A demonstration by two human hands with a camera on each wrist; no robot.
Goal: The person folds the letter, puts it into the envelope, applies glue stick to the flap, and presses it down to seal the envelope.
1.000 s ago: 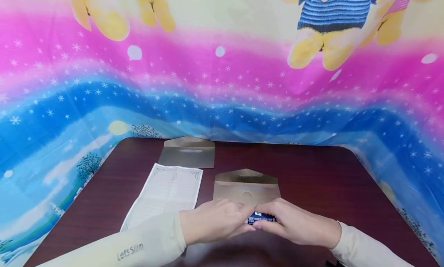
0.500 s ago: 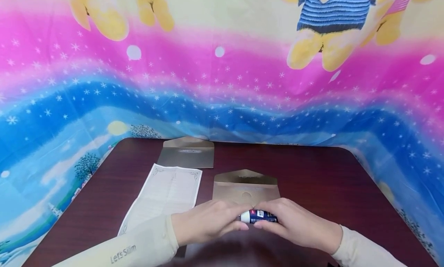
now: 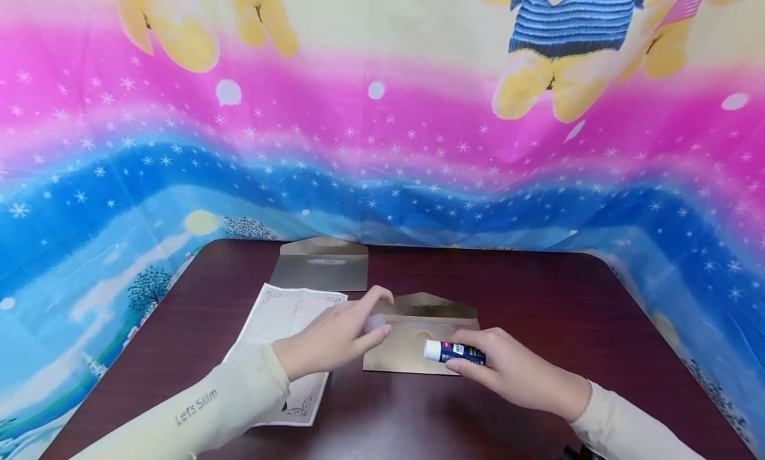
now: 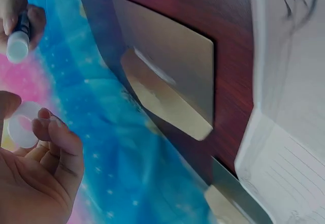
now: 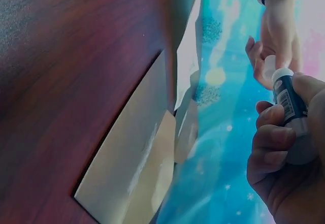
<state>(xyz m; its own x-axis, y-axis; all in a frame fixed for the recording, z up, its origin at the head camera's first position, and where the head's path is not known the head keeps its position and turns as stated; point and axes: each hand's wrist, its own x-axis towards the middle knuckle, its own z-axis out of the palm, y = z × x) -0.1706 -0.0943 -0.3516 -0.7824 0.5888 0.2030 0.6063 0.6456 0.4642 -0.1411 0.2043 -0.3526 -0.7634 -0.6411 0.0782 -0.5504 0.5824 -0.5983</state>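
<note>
My right hand (image 3: 516, 375) grips a dark blue glue stick (image 3: 469, 354) whose white end points left, above the nearer gold envelope (image 3: 394, 354). That envelope lies with its flap raised toward the far side. My left hand (image 3: 329, 334) hovers left of it, over the corner of a printed paper sheet (image 3: 269, 314). In the left wrist view, a translucent white cap (image 4: 21, 132) is pinched between the thumb and fingers of this hand. The cap and the glue stick are apart.
A second gold envelope (image 3: 323, 274) with its flap up lies at the back of the dark wooden table (image 3: 538, 294). A patterned curtain (image 3: 382, 148) hangs behind the table's far edge. Something black (image 3: 582, 452) shows at the bottom edge near the right sleeve.
The cap has come off the glue stick. My left hand has moved left and up with the cap, while my right hand keeps the glue stick, its white end now showing.
</note>
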